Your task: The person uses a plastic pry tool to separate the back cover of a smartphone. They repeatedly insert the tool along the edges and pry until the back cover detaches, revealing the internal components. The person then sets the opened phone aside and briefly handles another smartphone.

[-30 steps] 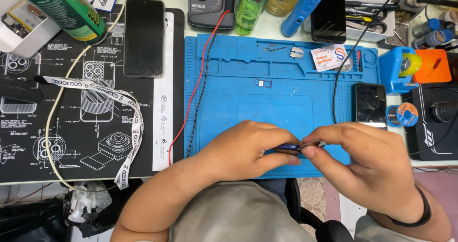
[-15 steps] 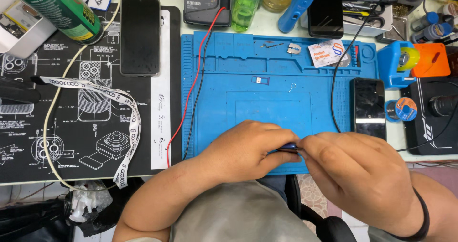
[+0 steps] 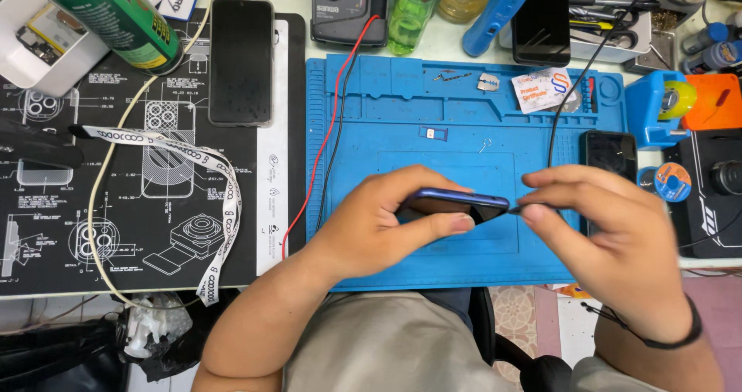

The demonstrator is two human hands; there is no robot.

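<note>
- Here, my left hand (image 3: 371, 226) clamps a dark blue phone (image 3: 452, 201) edge-on, thumb below, fingers over the top, just above the blue mat (image 3: 386, 106).
- My right hand (image 3: 610, 230) pinches a thin tool (image 3: 516, 206) at the phone's right end; I'd keep it level and press gently.
- The phone's long axis runs left to right, its right end toward the tool.
- Farther off lies a small tray piece (image 3: 432, 133).

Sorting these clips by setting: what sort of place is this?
Most likely a phone repair bench: a blue repair mat, a multimeter with leads, and several phones, one blue phone held in the left hand.
</note>
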